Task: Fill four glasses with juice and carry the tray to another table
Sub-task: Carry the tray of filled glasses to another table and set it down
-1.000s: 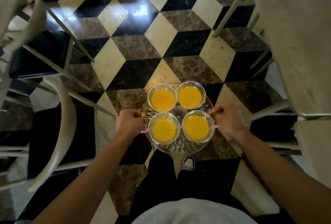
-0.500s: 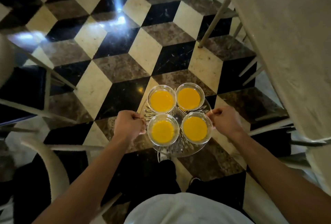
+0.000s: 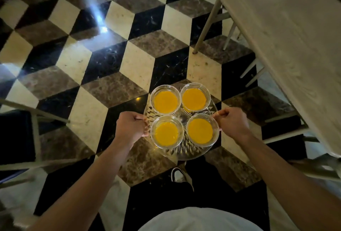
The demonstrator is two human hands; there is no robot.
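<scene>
A round cut-glass tray (image 3: 186,152) is held level in the air above the floor. On it stand several clear glasses of orange juice, among them a far-left glass (image 3: 165,99), a far-right glass (image 3: 195,97) and a near-right glass (image 3: 202,130). My left hand (image 3: 131,127) is closed on the tray's left rim. My right hand (image 3: 231,122) is closed on its right rim. Both arms reach forward from the bottom of the view.
A pale marble-topped table (image 3: 287,33) on thin legs runs along the right side. A dark-seated chair (image 3: 16,134) with pale frame stands at the left. The floor (image 3: 103,60) is a black, cream and brown cube-pattern tile. My shoe (image 3: 178,175) shows below the tray.
I have walked forward with the tray: the chairs on the left have slid back out of view, and the table on the right fills more of the frame. Both hands keep their grip.
</scene>
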